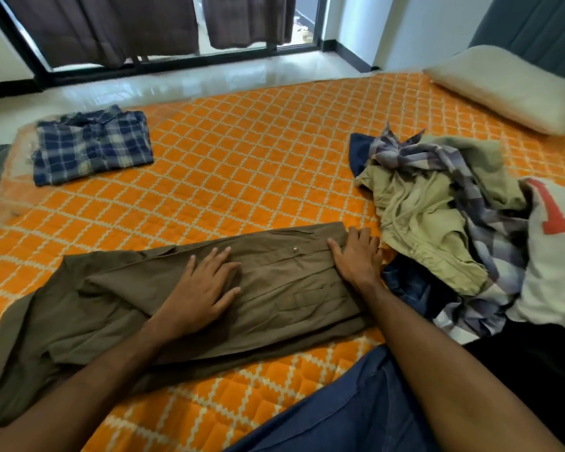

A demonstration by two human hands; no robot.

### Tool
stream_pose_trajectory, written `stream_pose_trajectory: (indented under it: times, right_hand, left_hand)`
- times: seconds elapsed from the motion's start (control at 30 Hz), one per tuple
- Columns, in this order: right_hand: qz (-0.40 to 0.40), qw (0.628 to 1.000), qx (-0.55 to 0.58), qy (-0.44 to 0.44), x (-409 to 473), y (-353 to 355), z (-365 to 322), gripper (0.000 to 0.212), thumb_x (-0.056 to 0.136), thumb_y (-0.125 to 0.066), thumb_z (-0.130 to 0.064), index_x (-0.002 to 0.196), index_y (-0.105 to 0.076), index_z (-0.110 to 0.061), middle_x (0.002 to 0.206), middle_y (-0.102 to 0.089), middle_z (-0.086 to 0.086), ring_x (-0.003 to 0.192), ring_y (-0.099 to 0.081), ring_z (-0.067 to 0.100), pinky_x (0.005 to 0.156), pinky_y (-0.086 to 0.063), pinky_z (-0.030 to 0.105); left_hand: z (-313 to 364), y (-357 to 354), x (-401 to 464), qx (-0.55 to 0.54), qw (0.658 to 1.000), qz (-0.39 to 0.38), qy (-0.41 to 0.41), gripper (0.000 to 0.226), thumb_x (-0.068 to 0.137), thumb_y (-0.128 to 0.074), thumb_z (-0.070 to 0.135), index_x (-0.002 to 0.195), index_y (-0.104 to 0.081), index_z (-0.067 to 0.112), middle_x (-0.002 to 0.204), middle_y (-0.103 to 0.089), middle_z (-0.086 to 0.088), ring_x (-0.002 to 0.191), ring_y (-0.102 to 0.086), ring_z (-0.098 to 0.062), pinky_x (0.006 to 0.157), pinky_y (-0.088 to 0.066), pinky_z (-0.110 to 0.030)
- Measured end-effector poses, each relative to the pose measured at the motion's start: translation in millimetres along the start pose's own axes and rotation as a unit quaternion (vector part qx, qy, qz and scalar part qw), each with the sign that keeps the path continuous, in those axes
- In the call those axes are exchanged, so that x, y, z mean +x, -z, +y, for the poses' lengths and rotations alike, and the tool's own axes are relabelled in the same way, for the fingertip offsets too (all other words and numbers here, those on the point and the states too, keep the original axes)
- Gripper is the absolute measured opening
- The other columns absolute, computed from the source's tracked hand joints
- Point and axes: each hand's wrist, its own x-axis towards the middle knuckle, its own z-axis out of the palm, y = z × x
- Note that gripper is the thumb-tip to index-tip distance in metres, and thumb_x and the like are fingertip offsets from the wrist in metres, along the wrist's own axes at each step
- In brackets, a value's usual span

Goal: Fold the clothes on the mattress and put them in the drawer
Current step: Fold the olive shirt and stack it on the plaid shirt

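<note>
A brown shirt (287,288) lies partly folded across the near part of the orange quilted mattress (242,158). My left hand (199,291) presses flat on its middle with fingers spread. My right hand (356,256) rests flat on the shirt's right end, fingers straight. A folded blue plaid shirt (92,145) sits at the far left of the mattress. A loose pile of clothes (454,216) lies at the right: an olive garment, a grey plaid one and a white one with a red mark. No drawer is in view.
A cream pillow (509,86) lies at the far right by a grey headboard. Beyond the mattress are a shiny pale floor (177,83) and a dark-framed glass door with brown curtains. My blue-clad leg (356,415) is at the near edge.
</note>
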Motion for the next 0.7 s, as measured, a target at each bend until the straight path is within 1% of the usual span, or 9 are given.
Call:
stream_pose_trajectory:
  times: [0.1, 0.13, 0.2, 0.3, 0.37, 0.43, 0.5, 0.57, 0.7]
  right_hand:
    - [-0.012, 0.996, 0.076, -0.033, 3.8, 6.3, -0.4, 0.068, 0.097, -0.044, -0.067, 0.134, -0.045, -0.010, 0.130, -0.055, 0.016, 0.118, -0.055, 0.039, 0.090, -0.046, 0.045]
    - [-0.028, 0.995, 0.083, -0.037, 5.5, 9.7, 0.2, 0.071, 0.096, -0.045, -0.068, 0.135, -0.044, -0.009, 0.126, -0.059, 0.016, 0.113, -0.059, 0.039, 0.082, -0.046, 0.042]
    - [-0.063, 0.994, 0.086, -0.034, 8.3, 13.9, 4.4, 0.077, 0.094, -0.045, -0.072, 0.138, -0.044, -0.008, 0.125, -0.063, 0.015, 0.111, -0.062, 0.039, 0.076, -0.044, 0.039]
    - [-0.087, 0.985, 0.146, -0.011, 5.9, 13.3, 14.7, 0.074, 0.086, -0.043, -0.081, 0.120, -0.062, -0.019, 0.114, -0.070, 0.004, 0.100, -0.067, 0.028, 0.081, -0.054, 0.039]
    - [-0.072, 0.983, 0.166, 0.028, 1.4, 11.6, 22.0, 0.062, 0.085, -0.045, -0.079, 0.113, -0.067, -0.029, 0.107, -0.072, -0.004, 0.095, -0.068, 0.020, 0.081, -0.057, 0.041]
    - [-0.080, 0.977, 0.193, 0.051, -2.0, 15.9, 24.6, 0.053, 0.088, -0.051, -0.072, 0.119, -0.064, -0.030, 0.111, -0.070, -0.007, 0.098, -0.066, 0.017, 0.084, -0.057, 0.041]
    - [-0.146, 0.945, 0.291, 0.025, -3.4, 20.5, 27.3, 0.051, 0.093, -0.058, -0.063, 0.128, -0.057, -0.026, 0.118, -0.066, -0.006, 0.104, -0.065, 0.017, 0.091, -0.055, 0.041]
    - [-0.190, 0.918, 0.347, -0.006, -4.8, 21.2, 31.4, 0.051, 0.095, -0.062, -0.056, 0.132, -0.056, -0.022, 0.123, -0.065, -0.003, 0.108, -0.064, 0.018, 0.092, -0.054, 0.038]
    - [-0.182, 0.909, 0.376, -0.016, -8.8, 17.9, 32.3, 0.046, 0.096, -0.065, -0.047, 0.130, -0.059, -0.017, 0.126, -0.066, 0.002, 0.107, -0.066, 0.019, 0.093, -0.055, 0.038]
  left_hand:
    - [36.3, -12.0, 34.7, 0.008, 0.999, -0.006, -0.039, 0.072, 0.097, -0.016, 0.066, 0.159, -0.021, 0.030, 0.169, -0.004, 0.002, 0.156, -0.002, -0.019, 0.123, -0.008, -0.057]
    - [50.4, -20.1, 45.5, 0.021, 0.998, -0.019, -0.053, 0.073, 0.097, -0.014, 0.067, 0.160, -0.015, 0.033, 0.169, 0.000, 0.003, 0.155, 0.000, -0.020, 0.123, -0.007, -0.058]
    - [74.4, -41.0, 56.1, 0.066, 0.994, -0.045, -0.071, 0.072, 0.096, -0.008, 0.070, 0.160, -0.007, 0.036, 0.169, 0.003, 0.004, 0.155, 0.003, -0.024, 0.120, -0.006, -0.064]
    - [85.4, -56.9, 54.1, 0.096, 0.993, -0.039, -0.049, 0.073, 0.096, -0.005, 0.071, 0.160, -0.008, 0.037, 0.169, -0.001, 0.003, 0.156, 0.000, -0.027, 0.118, -0.006, -0.067]
    - [83.9, -58.2, 54.3, 0.099, 0.993, -0.037, -0.050, 0.073, 0.096, -0.007, 0.071, 0.160, -0.006, 0.037, 0.169, 0.000, 0.004, 0.156, 0.001, -0.026, 0.119, -0.005, -0.066]
    - [82.8, -59.1, 55.0, 0.098, 0.993, -0.024, -0.054, 0.072, 0.097, -0.010, 0.070, 0.161, -0.007, 0.036, 0.169, 0.000, 0.004, 0.156, 0.000, -0.026, 0.119, -0.006, -0.066]
    - [84.9, -59.4, 54.8, 0.093, 0.994, -0.021, -0.051, 0.071, 0.097, -0.012, 0.070, 0.161, -0.006, 0.037, 0.169, 0.000, 0.005, 0.156, 0.000, -0.025, 0.119, -0.007, -0.066]
    - [85.4, -59.9, 53.8, 0.091, 0.994, -0.019, -0.054, 0.071, 0.098, -0.014, 0.069, 0.160, -0.003, 0.038, 0.169, 0.002, 0.005, 0.156, 0.002, -0.025, 0.119, -0.005, -0.066]
    - [87.4, -57.8, 55.6, 0.092, 0.994, -0.016, -0.062, 0.067, 0.099, -0.019, 0.066, 0.158, 0.005, 0.044, 0.169, 0.003, 0.002, 0.155, 0.002, -0.033, 0.117, -0.006, -0.070]
